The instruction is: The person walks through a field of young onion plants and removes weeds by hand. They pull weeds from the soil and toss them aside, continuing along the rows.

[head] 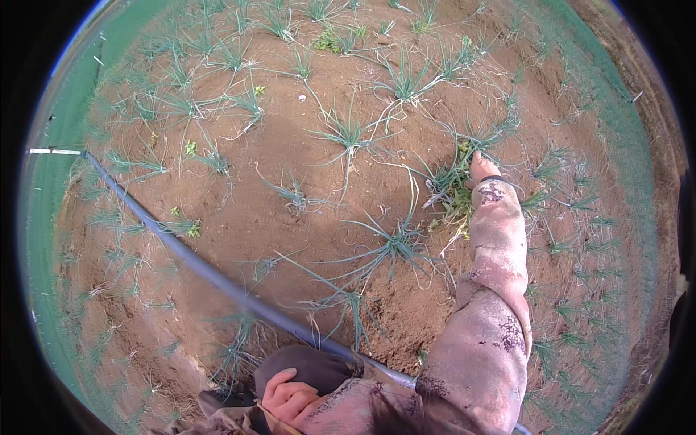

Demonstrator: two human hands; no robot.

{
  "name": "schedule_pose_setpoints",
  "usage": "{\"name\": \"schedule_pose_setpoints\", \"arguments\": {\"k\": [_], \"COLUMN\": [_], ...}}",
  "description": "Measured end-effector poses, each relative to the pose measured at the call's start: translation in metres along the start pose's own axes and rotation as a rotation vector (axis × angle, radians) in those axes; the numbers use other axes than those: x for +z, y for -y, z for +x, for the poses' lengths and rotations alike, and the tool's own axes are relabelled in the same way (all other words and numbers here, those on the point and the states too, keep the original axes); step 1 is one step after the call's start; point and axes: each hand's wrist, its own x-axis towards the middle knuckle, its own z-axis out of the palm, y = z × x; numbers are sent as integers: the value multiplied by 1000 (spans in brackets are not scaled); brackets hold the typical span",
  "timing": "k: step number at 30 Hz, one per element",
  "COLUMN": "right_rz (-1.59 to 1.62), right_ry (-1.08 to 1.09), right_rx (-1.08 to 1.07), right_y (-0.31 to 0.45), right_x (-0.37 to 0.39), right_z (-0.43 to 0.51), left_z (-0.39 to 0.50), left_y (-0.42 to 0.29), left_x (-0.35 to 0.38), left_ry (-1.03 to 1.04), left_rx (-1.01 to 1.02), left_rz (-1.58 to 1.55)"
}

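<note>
My right hand [480, 167] reaches out at the right, in a camouflage-patterned sleeve [497, 239] with a dark cuff. Its fingers touch a clump of onion-like plants [448, 179] mixed with yellow-green weeds [461, 205]. Leaves hide the fingertips, so whether they grip a stem is unclear. My left hand [291, 397] rests with bent fingers against my dark-clothed knee [304, 367] at the bottom. A thin tan strip [280, 418] runs just below that hand; I cannot tell if it is held. Onion-like plants [399, 242] stand in brown soil left of my right arm.
A grey-blue hose [212, 274] crosses the soil diagonally, passing by my knee. It meets a white pipe [57, 151] at the far left. Green netting [46, 217] borders the plot on both sides. Loose dug soil [405, 321] lies beside my right sleeve.
</note>
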Motion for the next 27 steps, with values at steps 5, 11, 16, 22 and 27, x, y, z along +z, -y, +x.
{"name": "schedule_pose_setpoints", "arguments": {"k": [5,11,16,22,27], "right_rz": [-164,-230,-226,-169,-107], "right_ry": [17,-81,-55,-27,-192], "right_rx": [46,118,131,80,-14], "right_y": [-1,6,3,-31,-71], "right_x": [3,7,7,20,47], "right_z": [-2,-14,-3,39,52], "left_z": [3,2,2,1,2], "left_y": [1,-12,-9,-17,-22], "left_x": [-5,-12,-10,-6,-3], "left_ry": [44,-25,-85,-131,-154], "left_rx": [108,86,170,169,167], "left_rz": [51,-54,-35,8,20]}}
